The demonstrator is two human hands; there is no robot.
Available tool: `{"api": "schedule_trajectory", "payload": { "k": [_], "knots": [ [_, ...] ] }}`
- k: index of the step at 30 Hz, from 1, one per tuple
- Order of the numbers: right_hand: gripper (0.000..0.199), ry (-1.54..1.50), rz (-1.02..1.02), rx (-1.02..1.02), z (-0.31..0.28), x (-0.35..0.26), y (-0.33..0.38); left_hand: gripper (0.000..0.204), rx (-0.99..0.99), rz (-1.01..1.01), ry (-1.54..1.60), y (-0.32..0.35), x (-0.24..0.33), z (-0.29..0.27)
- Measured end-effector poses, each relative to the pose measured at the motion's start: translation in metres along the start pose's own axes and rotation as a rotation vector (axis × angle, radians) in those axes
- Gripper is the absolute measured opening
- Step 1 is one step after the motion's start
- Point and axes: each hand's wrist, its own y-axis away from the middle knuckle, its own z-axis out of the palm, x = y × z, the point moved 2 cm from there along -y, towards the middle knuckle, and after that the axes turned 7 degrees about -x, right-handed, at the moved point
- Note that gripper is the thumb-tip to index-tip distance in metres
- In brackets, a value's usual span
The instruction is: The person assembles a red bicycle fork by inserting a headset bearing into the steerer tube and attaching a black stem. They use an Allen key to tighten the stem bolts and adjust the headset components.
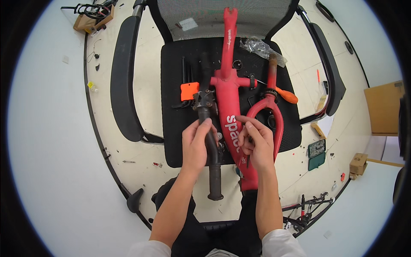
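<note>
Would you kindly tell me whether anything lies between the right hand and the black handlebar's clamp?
In this view, the red frame's thick tube lies between the right hand and the clamp on the black handlebar; whether it actually obstructs, I cannot tell.

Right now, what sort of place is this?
Likely a makeshift bike workshop, perhaps in an office-like room: a red bike frame and a red fork lie on a black office chair, with an orange-handled tool by the fork.

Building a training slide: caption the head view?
Left hand holding a black handlebar, right hand near a red bike frame on a chair.
</note>
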Motion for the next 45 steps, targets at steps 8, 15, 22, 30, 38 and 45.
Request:
{"api": "schedule_trajectory", "payload": {
  "k": [8,15,22,30,38,45],
  "knots": [
    [0.040,0.013,-0.126,0.125,-0.001,-0.003,-0.003,0.032,0.116,-0.204,0.224,-0.016,0.010,-0.027],
    [0.040,0.140,-0.145,0.142,-0.004,-0.006,-0.005,0.041,-0.111,-0.258,0.566,-0.010,0.017,-0.045],
    [0.035,0.154,-0.101,0.100,-0.001,-0.009,-0.008,0.048,-0.310,-0.216,0.688,-0.006,0.022,-0.049],
    [0.029,0.119,-0.140,0.192,-0.015,-0.005,-0.012,0.047,-0.156,0.079,0.466,-0.005,0.032,-0.049],
    [0.020,0.193,-0.161,0.238,-0.018,-0.004,-0.012,0.047,-0.164,0.015,0.449,-0.006,0.030,-0.049],
    [0.015,0.356,-0.206,0.092,0.024,-0.003,-0.023,0.051,-0.376,-0.111,0.818,-0.010,0.026,-0.055]
  ]
}}
